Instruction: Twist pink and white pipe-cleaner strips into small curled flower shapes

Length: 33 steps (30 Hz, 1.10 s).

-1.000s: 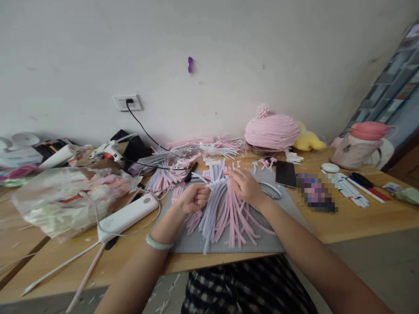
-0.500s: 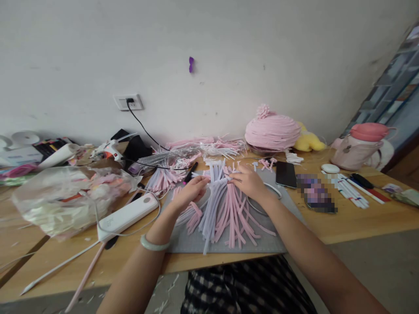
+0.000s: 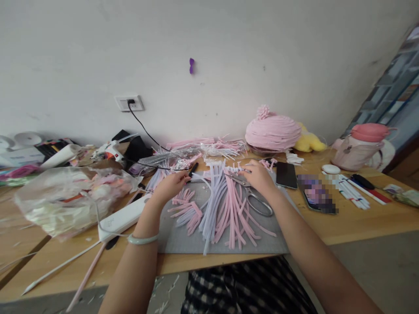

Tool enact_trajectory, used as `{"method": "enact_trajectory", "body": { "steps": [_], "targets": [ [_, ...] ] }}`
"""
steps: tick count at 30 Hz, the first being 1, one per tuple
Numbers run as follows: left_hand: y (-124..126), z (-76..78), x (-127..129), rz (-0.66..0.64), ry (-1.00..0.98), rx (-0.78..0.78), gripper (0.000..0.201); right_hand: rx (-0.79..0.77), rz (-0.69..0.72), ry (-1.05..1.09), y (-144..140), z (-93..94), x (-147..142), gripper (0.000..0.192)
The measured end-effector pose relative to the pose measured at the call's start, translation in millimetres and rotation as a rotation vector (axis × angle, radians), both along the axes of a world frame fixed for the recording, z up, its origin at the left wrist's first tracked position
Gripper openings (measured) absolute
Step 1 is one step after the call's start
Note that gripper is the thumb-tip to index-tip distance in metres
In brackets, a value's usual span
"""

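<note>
Fingers bunched, my left hand [image 3: 172, 185] is at the near end of a black pen-like stick [image 3: 194, 170]; whether it grips the stick is hidden. My right hand [image 3: 260, 176] has its fingers curled together beside a row of short pink and lavender fuzzy pieces [image 3: 234, 169]; what they pinch is unclear. Between the hands, lavender pipe cleaners [image 3: 211, 211] and pink pipe cleaners [image 3: 231, 213] fan toward me on a grey mat [image 3: 212, 250]. Metal scissors [image 3: 260, 204] lie under my right wrist. Smaller pink bundles [image 3: 194, 218] rest at the left.
Left are a white power strip [image 3: 119, 220] with its cord and a plastic bag of scraps [image 3: 75, 203]. Behind are wrapped pipe cleaners [image 3: 163, 157] and a pink fuzzy dome [image 3: 273, 131]. Right are a dark phone [image 3: 286, 175], another phone [image 3: 316, 194], white sticks [image 3: 353, 192] and a pink-lidded jug [image 3: 360, 148].
My left hand has left the pipe cleaners and moved left to the black stick. My right hand has shifted slightly right and away, uncovering the scissors and the top of the pink bundle.
</note>
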<state>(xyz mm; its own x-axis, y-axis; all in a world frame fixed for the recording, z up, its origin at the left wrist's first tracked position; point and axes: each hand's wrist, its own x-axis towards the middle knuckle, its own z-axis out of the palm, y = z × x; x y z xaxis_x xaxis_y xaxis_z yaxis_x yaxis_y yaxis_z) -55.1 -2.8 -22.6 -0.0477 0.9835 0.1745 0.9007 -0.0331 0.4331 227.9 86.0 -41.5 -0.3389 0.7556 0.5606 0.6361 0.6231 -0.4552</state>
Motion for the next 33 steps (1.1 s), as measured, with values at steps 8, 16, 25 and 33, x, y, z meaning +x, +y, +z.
{"method": "enact_trajectory", "body": {
  "steps": [8,16,25,33],
  "targets": [
    [10,-25.0,16,-0.043,-0.015,0.251,0.031,-0.376,0.283,0.123,-9,7.3,-9,0.029],
    [-10,-21.1,89,-0.355,-1.081,0.075,0.034,-0.809,0.54,0.218,-33,5.4,-26,0.029],
    [-8,-17.4,90,-0.163,-1.427,0.187,0.014,-1.097,0.635,0.643,-39,11.6,-23,0.029],
    [-10,-15.5,97,-0.132,-1.684,0.146,0.018,-0.632,0.479,0.853,-47,3.8,-37,0.037]
  ]
}}
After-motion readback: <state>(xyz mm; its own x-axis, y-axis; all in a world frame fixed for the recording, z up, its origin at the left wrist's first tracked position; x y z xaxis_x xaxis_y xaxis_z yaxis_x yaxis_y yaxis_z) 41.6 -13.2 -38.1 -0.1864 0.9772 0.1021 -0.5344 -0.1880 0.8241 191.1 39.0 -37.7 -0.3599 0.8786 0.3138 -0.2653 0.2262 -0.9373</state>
